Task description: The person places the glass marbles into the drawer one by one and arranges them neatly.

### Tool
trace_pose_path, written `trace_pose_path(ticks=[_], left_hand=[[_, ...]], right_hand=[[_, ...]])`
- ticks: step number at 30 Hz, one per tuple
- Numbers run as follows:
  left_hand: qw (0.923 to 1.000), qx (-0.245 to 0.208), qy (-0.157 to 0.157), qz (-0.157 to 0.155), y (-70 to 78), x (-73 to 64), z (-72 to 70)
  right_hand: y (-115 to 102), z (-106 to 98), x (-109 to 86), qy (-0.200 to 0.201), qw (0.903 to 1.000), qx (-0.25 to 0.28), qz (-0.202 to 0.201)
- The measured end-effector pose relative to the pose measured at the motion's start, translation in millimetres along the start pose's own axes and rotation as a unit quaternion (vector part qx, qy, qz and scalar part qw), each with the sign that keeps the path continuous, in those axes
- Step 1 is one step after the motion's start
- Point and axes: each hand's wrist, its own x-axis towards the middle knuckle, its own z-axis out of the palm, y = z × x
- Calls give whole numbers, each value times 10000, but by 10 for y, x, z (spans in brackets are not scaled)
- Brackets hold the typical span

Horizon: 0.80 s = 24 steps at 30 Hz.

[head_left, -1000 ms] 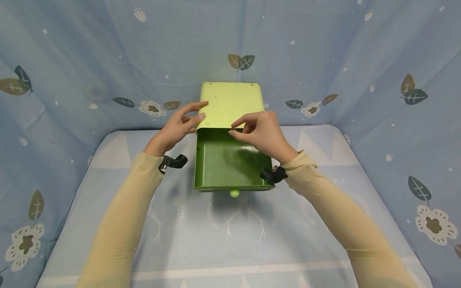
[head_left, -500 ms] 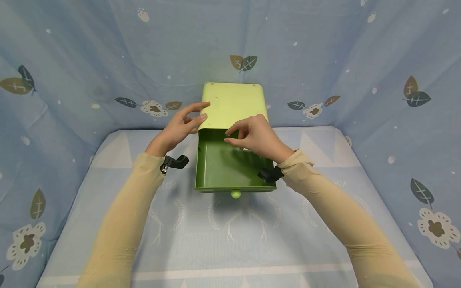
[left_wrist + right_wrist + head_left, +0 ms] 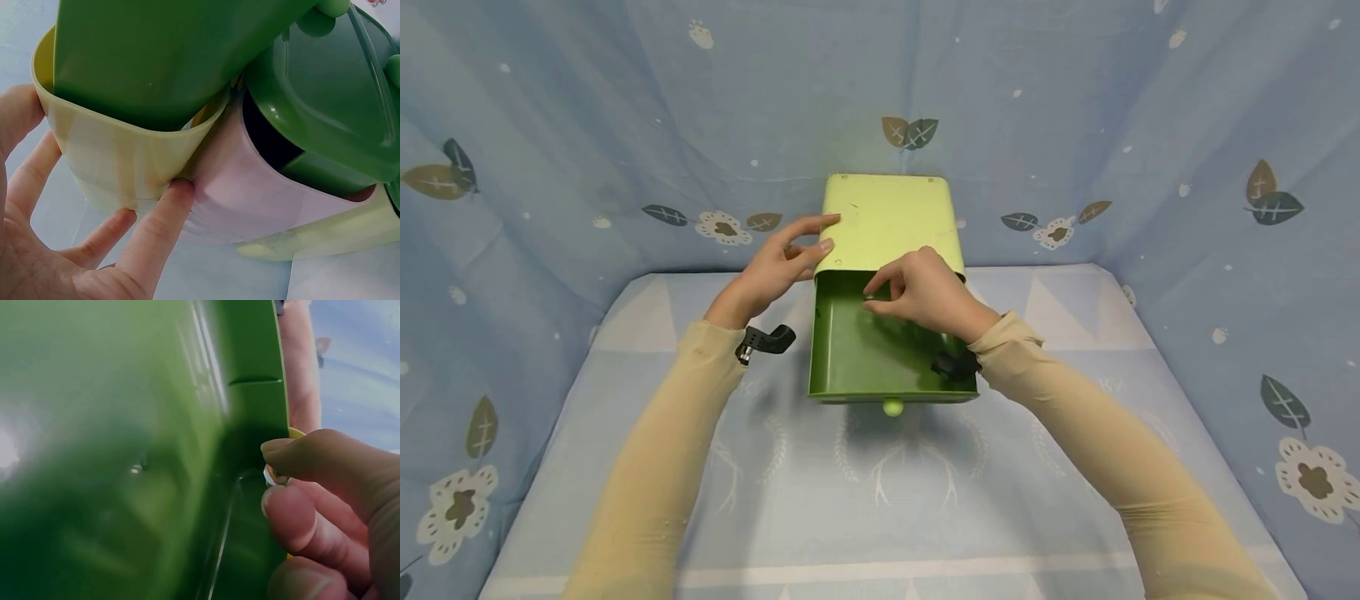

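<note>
In the head view, a pale yellow-green drawer unit stands against the back curtain, its dark green drawer pulled out. My left hand rests with spread fingers on the unit's left side and top. The left wrist view has those fingertips against the yellow shell. Over the drawer's back part, my right hand pinches a tiny object between thumb and forefinger. In the right wrist view this small white and gold-brown shiny piece is mostly covered by the fingertips, so its kind cannot be told.
Beside the yellow shell in the left wrist view are a pink shell with another green drawer, and a further yellow-green shell. A round green knob sits on the drawer front. Patterned blue curtains enclose the table.
My right hand has moved a little left and down over the open drawer, still pinching the tiny piece. The left hand has stayed on the unit.
</note>
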Motion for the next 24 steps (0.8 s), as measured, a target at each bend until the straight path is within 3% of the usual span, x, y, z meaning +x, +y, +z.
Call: trace_pose_path(ticks=[15, 24], left_hand=[[9999, -89, -35, 66, 3, -5, 15], [9999, -72, -59, 119, 10, -22, 10]], right_hand=[[-9, 90, 40, -299, 9980, -548, -78], [9, 161, 41, -462, 9986, -228, -135]])
